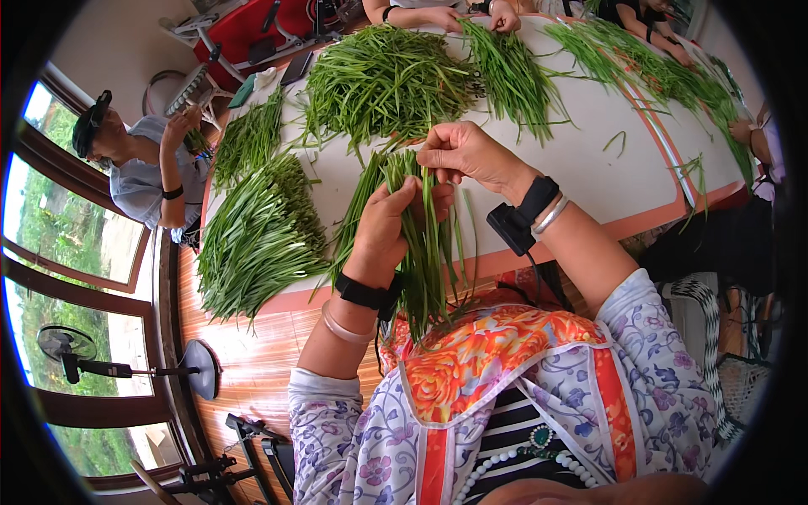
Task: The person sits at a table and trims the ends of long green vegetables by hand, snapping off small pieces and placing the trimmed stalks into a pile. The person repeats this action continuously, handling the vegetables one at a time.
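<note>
My left hand (392,218) grips a bunch of green garlic chives (421,265) near its upper end, the leaves hanging down over the table's front edge towards my lap. Just above it, my right hand (470,158) pinches at the bunch's top with thumb and forefinger; the exact stalks in that pinch are partly hidden by the fingers. Left of my hands lies a neatly aligned stack of chives (259,233), its cut ends facing the table's middle. Some loose chives (355,214) lie between that stack and my left hand.
A large heap of chives (385,79) sits across the white table (587,145), beside another pile (508,79). A seated person (148,158) works at the left, with other people's hands (445,19) at the far side. A fan (126,369) stands on the floor at the left.
</note>
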